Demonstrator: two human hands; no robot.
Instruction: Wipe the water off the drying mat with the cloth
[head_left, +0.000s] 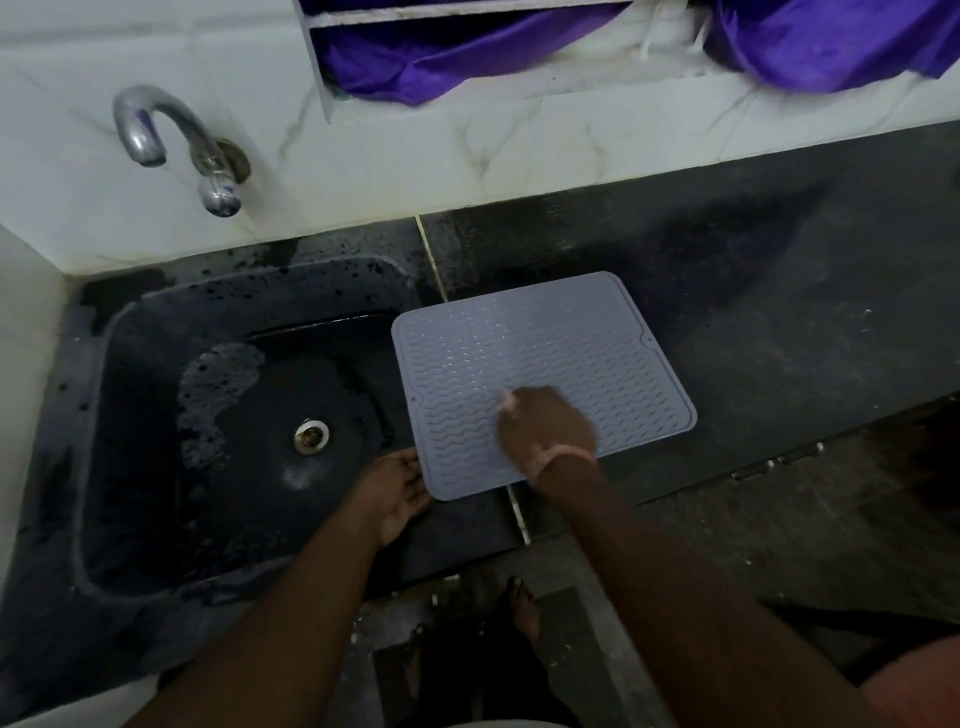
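Observation:
The grey-lilac drying mat (545, 343), ribbed with wavy lines, lies flat on the dark counter just right of the sink. Small water drops glint on its far half. My right hand (548, 428) rests on the mat's near middle, blurred, with its fingers curled over a pale cloth (506, 401). Only a small tip of the cloth shows at the hand's far-left side. My left hand (397, 491) is at the mat's near-left corner, its thumb and fingers holding the mat's edge.
A dark wet sink (156, 415) with a metal drain (310, 435) lies left of the mat. A chrome tap (156, 130) juts from the white tiled wall. Bare dark counter (805, 312) stretches to the right. Purple fabric (467, 47) hangs at the back.

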